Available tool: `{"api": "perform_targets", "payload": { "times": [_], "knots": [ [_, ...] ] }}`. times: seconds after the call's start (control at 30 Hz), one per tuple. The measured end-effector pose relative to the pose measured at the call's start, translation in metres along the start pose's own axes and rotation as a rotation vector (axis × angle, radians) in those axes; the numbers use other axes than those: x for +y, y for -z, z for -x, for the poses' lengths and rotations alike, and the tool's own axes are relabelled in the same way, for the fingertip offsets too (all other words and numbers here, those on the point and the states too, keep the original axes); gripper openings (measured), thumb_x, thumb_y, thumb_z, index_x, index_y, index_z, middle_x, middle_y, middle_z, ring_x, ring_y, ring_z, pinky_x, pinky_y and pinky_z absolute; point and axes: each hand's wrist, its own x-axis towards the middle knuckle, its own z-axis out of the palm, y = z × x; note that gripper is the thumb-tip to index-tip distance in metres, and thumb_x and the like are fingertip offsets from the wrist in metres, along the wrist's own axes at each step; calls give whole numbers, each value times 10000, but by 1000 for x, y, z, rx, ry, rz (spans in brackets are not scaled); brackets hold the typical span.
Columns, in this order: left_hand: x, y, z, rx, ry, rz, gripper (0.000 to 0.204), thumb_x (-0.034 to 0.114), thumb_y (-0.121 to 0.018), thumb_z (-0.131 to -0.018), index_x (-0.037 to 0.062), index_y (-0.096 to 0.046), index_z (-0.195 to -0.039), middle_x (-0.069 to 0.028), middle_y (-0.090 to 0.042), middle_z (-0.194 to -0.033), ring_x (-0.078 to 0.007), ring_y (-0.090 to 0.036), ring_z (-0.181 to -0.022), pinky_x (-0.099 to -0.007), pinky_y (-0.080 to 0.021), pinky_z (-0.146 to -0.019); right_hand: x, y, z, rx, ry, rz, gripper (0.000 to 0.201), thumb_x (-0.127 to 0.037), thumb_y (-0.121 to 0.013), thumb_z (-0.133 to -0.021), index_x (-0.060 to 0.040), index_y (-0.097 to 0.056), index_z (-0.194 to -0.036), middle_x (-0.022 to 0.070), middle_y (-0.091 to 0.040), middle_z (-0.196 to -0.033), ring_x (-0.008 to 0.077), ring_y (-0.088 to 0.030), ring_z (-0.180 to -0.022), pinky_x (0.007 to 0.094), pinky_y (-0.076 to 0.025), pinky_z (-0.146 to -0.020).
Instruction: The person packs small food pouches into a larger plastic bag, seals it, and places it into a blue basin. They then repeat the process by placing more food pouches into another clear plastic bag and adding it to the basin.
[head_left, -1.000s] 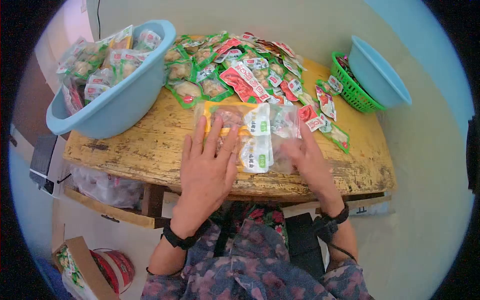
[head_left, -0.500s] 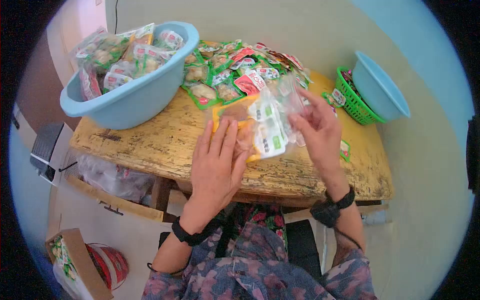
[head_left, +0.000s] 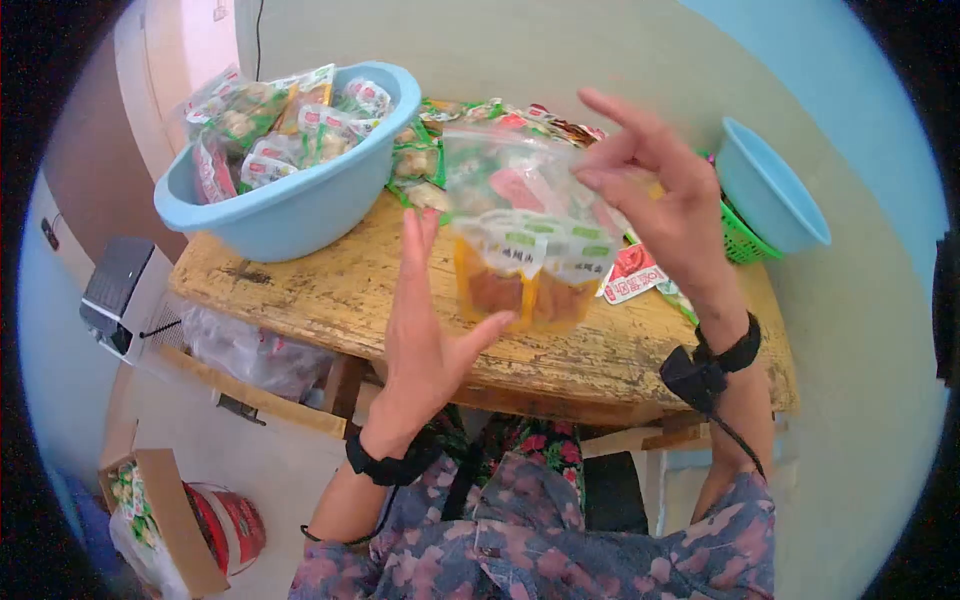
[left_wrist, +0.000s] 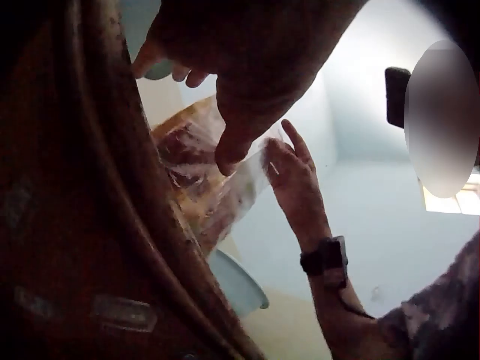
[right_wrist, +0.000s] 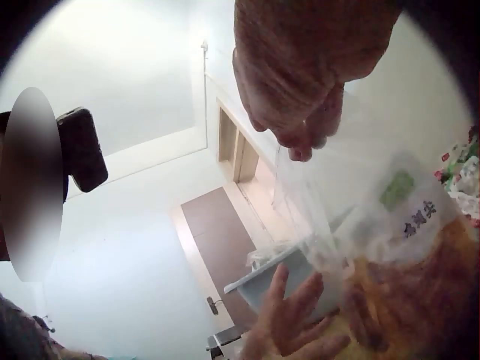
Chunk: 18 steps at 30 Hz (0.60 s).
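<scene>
A clear zip bag [head_left: 500,165] stands upright over the table, with two yellow-and-white food packets [head_left: 530,285] in its lower part. The right hand [head_left: 660,190] pinches the bag's top right corner between thumb and fingers, its index finger raised. To the bag's left is the left hand [head_left: 420,325], fingers straight and thumb spread out in front of the bag's lower part. In the left wrist view the left thumb [left_wrist: 234,146] lies across the bag [left_wrist: 202,161]. The right wrist view shows the right hand [right_wrist: 300,75] above the bag and packets [right_wrist: 412,277].
A blue basin [head_left: 290,205] full of packets stands at the table's left. Behind the bag lies a pile of packets [head_left: 415,165]. A green basket [head_left: 742,240] and a tilted blue basin [head_left: 775,185] are at the right. An open drawer [head_left: 260,395] juts out below the table.
The right hand has lifted the bag from lying on the table to upright. The left hand has come off the packets and turned to the bag's left side, thumb spread.
</scene>
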Motion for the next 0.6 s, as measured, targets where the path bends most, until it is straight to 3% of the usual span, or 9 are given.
{"api": "perform_targets", "payload": {
  "times": [0.07, 0.17, 0.27, 0.37, 0.47, 0.6],
  "knots": [
    [2, -13, 2, -50, 105, 210, 1251, 180, -907, -769, 0, -32, -1645, -250, -354, -1616, -345, -355, -1507, -454, -321, -1223, 5, 2, 13, 24, -1, 0, 586, 23, -741, -876, -71, -605, -1439, 41, -728, -971, 117, -671, -948, 291, -526, -916],
    [9, -20, -1, -107, 219, 279, 1260, 187, -929, -745, 6, -63, -1642, -227, -381, -1594, -313, -382, -1488, -455, -347, -1212, 2, 12, 23, 41, -20, 33, 582, 24, -747, -865, -47, -608, -1426, 47, -736, -991, 127, -679, -968, 303, -528, -935],
    [-1, -32, -3, -72, 249, 264, 1073, 134, -918, -732, -14, -268, -1573, -222, -517, -1475, -298, -513, -1383, -430, -438, -1131, 9, 17, 27, 37, 44, -32, 560, 27, -750, -856, -32, -627, -1399, 55, -740, -1040, 132, -685, -965, 313, -524, -958],
    [7, -25, -16, -195, 422, 396, 843, 105, -895, -756, -16, -425, -1445, -176, -610, -1347, -252, -630, -1230, -381, -532, -1010, 9, 20, 37, 55, -39, -45, 677, -15, -790, -833, -40, -557, -1469, 78, -722, -1142, 162, -676, -1069, 332, -512, -999],
    [0, -27, -14, -196, 513, 486, 620, 166, -939, -728, 1, -606, -1224, -115, -734, -1140, -199, -703, -1014, -360, -570, -903, 21, 19, 54, 191, -96, -102, 837, -81, -847, -797, -53, -457, -1538, 97, -684, -1245, 190, -632, -1209, 358, -498, -1039],
    [3, -23, -16, -279, 477, 335, 543, 148, -928, -737, -1, -646, -1176, -98, -751, -1072, -189, -716, -964, -349, -579, -879, 52, -7, 94, 177, -300, -392, 955, -111, -895, -749, -66, -400, -1564, 110, -647, -1321, 215, -575, -1301, 386, -478, -1081]
  ]
}}
